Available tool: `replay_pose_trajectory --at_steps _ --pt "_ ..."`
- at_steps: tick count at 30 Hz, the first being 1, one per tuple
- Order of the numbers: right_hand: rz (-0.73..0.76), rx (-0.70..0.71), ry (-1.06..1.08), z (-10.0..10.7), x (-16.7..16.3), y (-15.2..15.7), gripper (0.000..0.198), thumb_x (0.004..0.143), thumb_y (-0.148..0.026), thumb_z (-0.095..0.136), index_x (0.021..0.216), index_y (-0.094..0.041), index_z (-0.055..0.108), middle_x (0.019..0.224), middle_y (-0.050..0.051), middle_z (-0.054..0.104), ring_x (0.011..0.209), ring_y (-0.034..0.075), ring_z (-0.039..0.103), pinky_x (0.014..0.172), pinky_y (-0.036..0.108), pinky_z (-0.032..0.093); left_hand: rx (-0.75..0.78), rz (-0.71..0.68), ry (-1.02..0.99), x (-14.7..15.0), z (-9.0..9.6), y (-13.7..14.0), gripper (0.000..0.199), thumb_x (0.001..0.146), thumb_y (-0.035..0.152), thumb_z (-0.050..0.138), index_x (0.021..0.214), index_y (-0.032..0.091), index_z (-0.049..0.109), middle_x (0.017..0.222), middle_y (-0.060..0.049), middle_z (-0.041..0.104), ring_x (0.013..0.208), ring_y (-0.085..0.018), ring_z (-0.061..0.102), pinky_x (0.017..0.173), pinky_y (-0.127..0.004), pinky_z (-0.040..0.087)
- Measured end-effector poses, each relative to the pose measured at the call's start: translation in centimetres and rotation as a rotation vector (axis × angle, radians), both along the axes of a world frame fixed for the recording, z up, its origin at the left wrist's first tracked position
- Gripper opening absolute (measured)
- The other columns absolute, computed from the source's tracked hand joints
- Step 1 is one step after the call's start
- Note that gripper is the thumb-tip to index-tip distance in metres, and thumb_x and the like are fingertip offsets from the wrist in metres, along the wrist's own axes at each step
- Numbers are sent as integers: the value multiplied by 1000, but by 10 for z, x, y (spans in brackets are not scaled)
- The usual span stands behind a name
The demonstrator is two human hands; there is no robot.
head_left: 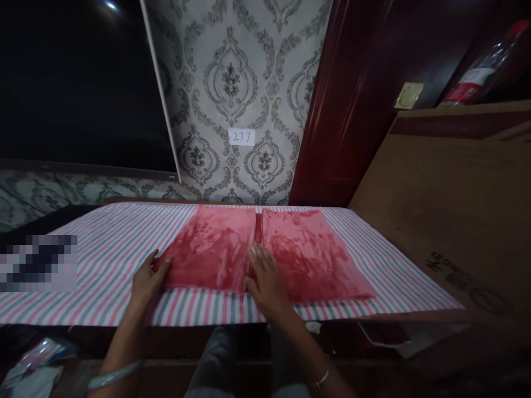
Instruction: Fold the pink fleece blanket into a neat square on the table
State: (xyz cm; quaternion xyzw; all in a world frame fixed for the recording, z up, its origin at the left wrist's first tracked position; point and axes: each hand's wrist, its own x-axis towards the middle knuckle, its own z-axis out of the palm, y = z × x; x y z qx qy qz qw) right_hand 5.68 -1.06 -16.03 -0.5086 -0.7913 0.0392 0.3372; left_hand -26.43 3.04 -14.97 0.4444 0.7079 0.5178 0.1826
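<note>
A red and pink plush cloth (211, 249) lies flat on a striped cover, folded into two side-by-side panels. Between its left panel and right panel (315, 254) runs a narrow gap with darker red fabric showing. My left hand (150, 273) is at the near left corner, its thumb on the cloth's edge and its fingers just outside, spread from the thumb. Over the near end of the gap lies my right hand (267, 282), fingers stretched forward and thumb apart, touching the fabric. Neither hand visibly pinches the cloth.
The striped cover (103, 254) spreads over the table. A large cardboard box (452, 204) stands at the right, with a plastic bottle (477, 77) above it. Behind are a dark television screen (83, 83) and a patterned wall bearing a "277" label (241, 137).
</note>
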Motion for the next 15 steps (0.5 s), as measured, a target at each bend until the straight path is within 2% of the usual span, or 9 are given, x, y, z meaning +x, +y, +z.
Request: replay_pose_trajectory --at_steps 3,6,8,10,12,15 --pt "86 -179 -77 -4 -30 -10 63 94 -39 53 151 -15 39 157 15 34 148 27 25 121 50 21 -116 -39 -124 -3 10 -1 75 68 46 72 133 13 57 74 -3 64 64 -22 63 63 -35 53" --pt "68 -269 -81 -7 -33 -14 66 93 -42 56 151 -14 39 159 15 31 148 28 24 121 50 20 -129 -153 -379 -5 21 -2 85 64 31 78 142 14 48 77 -4 67 56 -17 61 51 -27 48" --pt "74 -296 -76 -1 -29 -13 64 92 -42 58 149 -15 43 157 15 35 147 29 27 120 51 22 -94 -190 -484 -4 29 -1 86 60 24 79 141 15 49 79 -3 67 56 -14 61 50 -24 47" --pt "90 -286 -56 11 -29 -10 59 91 -37 60 145 -16 48 152 16 44 145 30 32 119 52 24 -13 -191 -508 2 41 2 83 58 22 80 136 16 54 77 -1 65 58 -13 60 52 -22 49" --pt "118 -234 20 25 -38 -4 61 89 -31 62 146 -15 45 149 16 47 143 29 36 119 51 25 88 -212 -467 14 56 7 80 56 27 81 132 16 58 74 2 63 60 -13 60 55 -22 50" --pt "167 -174 178 42 -67 8 90 79 -34 72 155 -15 26 157 17 33 146 30 29 118 51 27 209 -297 -359 41 85 15 85 53 36 83 132 17 58 77 2 62 64 -14 60 58 -23 50"
